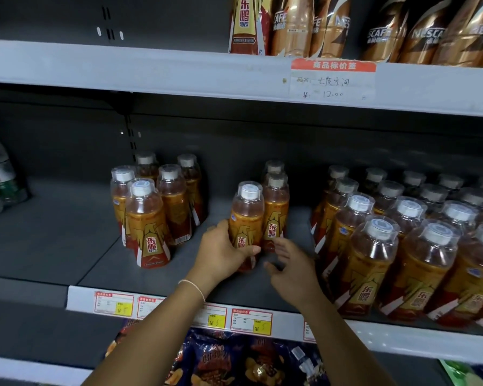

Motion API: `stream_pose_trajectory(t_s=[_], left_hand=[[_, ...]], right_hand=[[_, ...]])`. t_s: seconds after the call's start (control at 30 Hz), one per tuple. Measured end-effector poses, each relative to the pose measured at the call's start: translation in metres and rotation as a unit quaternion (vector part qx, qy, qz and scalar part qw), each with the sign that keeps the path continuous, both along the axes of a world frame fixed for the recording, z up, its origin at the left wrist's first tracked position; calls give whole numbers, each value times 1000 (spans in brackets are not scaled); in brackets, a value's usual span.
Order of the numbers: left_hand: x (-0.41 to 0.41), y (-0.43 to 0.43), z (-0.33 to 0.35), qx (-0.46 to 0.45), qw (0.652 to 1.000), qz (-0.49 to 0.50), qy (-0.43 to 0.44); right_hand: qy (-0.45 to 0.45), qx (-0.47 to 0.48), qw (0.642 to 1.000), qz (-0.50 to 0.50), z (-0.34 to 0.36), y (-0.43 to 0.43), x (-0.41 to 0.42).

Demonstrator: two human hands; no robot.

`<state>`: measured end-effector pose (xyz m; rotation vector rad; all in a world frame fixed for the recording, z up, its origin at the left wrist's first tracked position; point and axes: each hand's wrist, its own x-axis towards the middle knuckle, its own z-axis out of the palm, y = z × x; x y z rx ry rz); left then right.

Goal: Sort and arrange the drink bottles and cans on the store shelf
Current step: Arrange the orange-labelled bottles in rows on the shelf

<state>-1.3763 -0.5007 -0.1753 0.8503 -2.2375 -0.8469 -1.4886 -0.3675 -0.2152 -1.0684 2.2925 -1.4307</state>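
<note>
Bottle [246, 218] is standing upright on the middle shelf [101, 254], at the front of a short file with two bottles [275, 207] directly behind it. You are gripping it low on the label with your left hand [221, 252], thumb lying across the front and fingers curling round its left side. That low hold is probably keeping a tall, narrow bottle from tipping while it is being slid rather than lifted, since its base is looking to be on the shelf. Your right hand [290, 266] is hovering just beside the bottle's base on the right, fingers spread and relaxed, holding nothing. Whether it is touching the bottle, I cannot tell. It is likely waiting to steady or guide. A loose cluster [156, 213] is sitting well apart to the left, with some labels turning away from the front. A dense block [402, 260] in neat rows is filling the right, with a bare gap between it and your file. Judgement: you are working on closing these gaps, and sorting is looking well short of finished. Price tags [251, 321] are running along the shelf edge below your wrists.
</note>
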Motion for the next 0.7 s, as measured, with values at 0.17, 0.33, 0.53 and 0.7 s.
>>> stream_pose_trajectory(t_s=[0.17, 0.33, 0.53, 0.7], left_hand=[[-3, 15, 3, -21, 995, -93, -7], [-9, 13, 8, -36, 987, -152, -41], [-15, 14, 10, -30, 985, -164, -32], [-17, 20, 6, -36, 989, -144, -12]], right_hand=[[-32, -27, 998, 39, 3, 8, 0], [-40, -28, 999, 25, 7, 14, -4], [-36, -37, 999, -13, 6, 10, -4], [-28, -20, 999, -21, 6, 9, -3]])
